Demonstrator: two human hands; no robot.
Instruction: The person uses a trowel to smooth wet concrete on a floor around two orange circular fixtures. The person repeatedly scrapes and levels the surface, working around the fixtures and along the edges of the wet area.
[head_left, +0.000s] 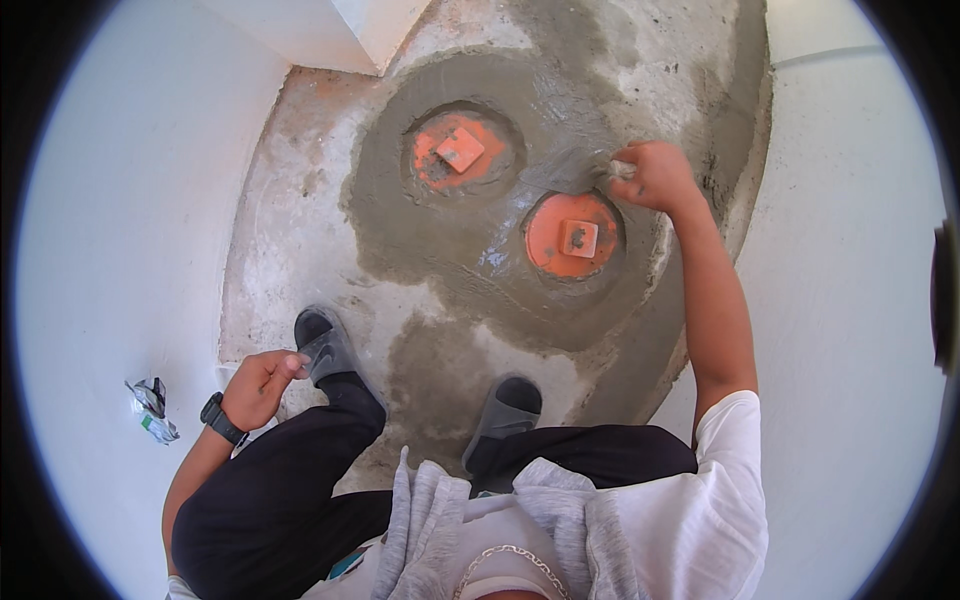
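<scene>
My right hand (655, 175) is closed around a small grey-white lump (622, 170), perhaps a rag or sponge; its kind is not clear. The lump meets the wet grey cement (570, 115) just above the lower orange plug (577, 236). A second orange plug (460, 148) sits up and to the left. Both plugs are round with a raised square knob, are smeared with cement, and lie in round recesses in it. Near my left knee, my left hand (258, 388) has its fingers curled together, with nothing visible in them. A black watch is on that wrist.
White walls (150, 200) rise on both sides, and a white corner (350, 30) juts in at the top. My feet in grey slides (335, 345) stand on rough, patchy concrete (290, 230). A crumpled silvery wrapper (150, 410) lies at the far left.
</scene>
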